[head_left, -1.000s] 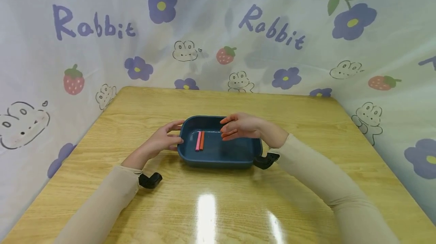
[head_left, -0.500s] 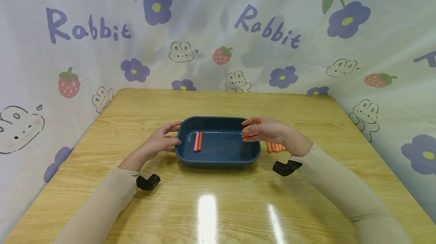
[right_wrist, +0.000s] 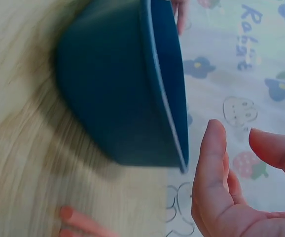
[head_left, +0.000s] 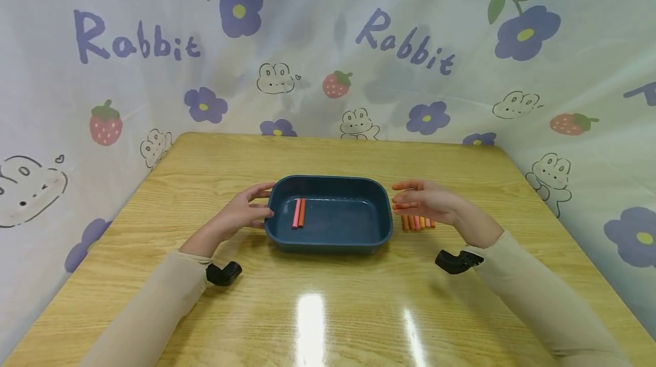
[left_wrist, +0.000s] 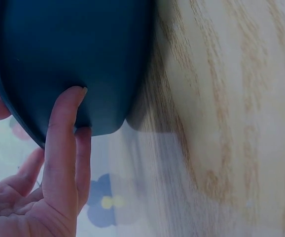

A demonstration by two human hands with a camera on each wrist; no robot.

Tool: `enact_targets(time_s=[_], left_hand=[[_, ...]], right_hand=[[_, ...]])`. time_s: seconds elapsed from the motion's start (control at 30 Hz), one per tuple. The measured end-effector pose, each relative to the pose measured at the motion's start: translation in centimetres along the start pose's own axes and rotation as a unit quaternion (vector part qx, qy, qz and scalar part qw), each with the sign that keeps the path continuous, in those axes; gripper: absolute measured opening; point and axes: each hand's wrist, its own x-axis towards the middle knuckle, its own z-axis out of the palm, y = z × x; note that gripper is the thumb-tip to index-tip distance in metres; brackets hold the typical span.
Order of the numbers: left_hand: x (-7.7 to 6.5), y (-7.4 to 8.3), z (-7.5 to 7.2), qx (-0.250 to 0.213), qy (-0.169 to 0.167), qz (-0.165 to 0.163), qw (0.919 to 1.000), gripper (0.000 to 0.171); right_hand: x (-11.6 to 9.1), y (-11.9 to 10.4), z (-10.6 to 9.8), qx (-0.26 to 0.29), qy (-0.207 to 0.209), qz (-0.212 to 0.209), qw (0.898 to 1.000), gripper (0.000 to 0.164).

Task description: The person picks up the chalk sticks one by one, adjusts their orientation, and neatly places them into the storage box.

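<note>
A dark blue rectangular basin [head_left: 333,244] stands on the table. Inside, towards its left end, a pink chalk-like stick [head_left: 296,214] and an orange-red one [head_left: 302,214] lie side by side. My left hand [head_left: 243,211] rests at the basin's left end, its fairly straight fingers [left_wrist: 61,143] against the outer wall. Just right of the basin, my right hand [head_left: 427,202] hovers with nothing in it, thumb and fingers apart and fingertips tinted orange. Beneath it is a row of several orange, pink and yellow sticks [head_left: 416,223], partly hidden by the hand.
The wooden table [head_left: 246,310] reaches back to a white curtain [head_left: 307,19] printed with flowers, rabbits and strawberries. A black wrist mount [head_left: 224,273] sticks out from the left sleeve, and another black mount [head_left: 458,261] from the right sleeve.
My right hand has moved right, from over the inside of the basin to above the row of sticks, which has come into view. The left hand stays at the basin's left end.
</note>
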Motion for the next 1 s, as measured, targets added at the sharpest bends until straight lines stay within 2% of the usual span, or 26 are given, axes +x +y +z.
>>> enact_targets(time_s=[0.37, 0.6, 1.0], left_hand=[[0.0, -0.1, 0.1, -0.005, 0.0, -0.001, 1.0, 0.07], [0.0, -0.1, 0.1, -0.006, 0.001, -0.001, 1.0, 0.071], [0.1, 0.0, 0.0, -0.007, 0.002, -0.001, 1.0, 0.07]], right_hand=[[-1.8, 1.9, -2.4, 0.004, 0.041, -0.003, 0.999, 0.058], [-2.6, 3.3, -3.8, -0.004, 0.078, 0.014, 0.997, 0.061], [-3.6, 5.0, -5.3, 0.037, 0.119, 0.017, 0.992, 0.065]])
